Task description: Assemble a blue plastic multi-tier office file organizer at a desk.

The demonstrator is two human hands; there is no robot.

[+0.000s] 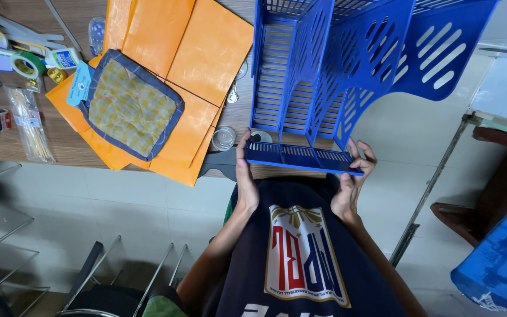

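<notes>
Holding one blue file rack (335, 76) at the near edge of the bench (60, 141), both hands on its front lip.

Left hand (245, 176) gripping the left end of the lip, thumb up beside it; right hand (353, 179) gripping the right end, fingers curled over the edge. Rack standing upright, near end jutting slightly past the bench edge; three slotted compartments, all showing bare, nothing filed as yet. Lying to the left, well apart from the rack: several orange folders (206, 53), overlapping, exact count unclear; one quilted pad (130, 105) with dark binding resting on them; one tape roll (24, 63); one packet of sticks (27, 120); one small clear lid (224, 138) just beside the left hand.
</notes>
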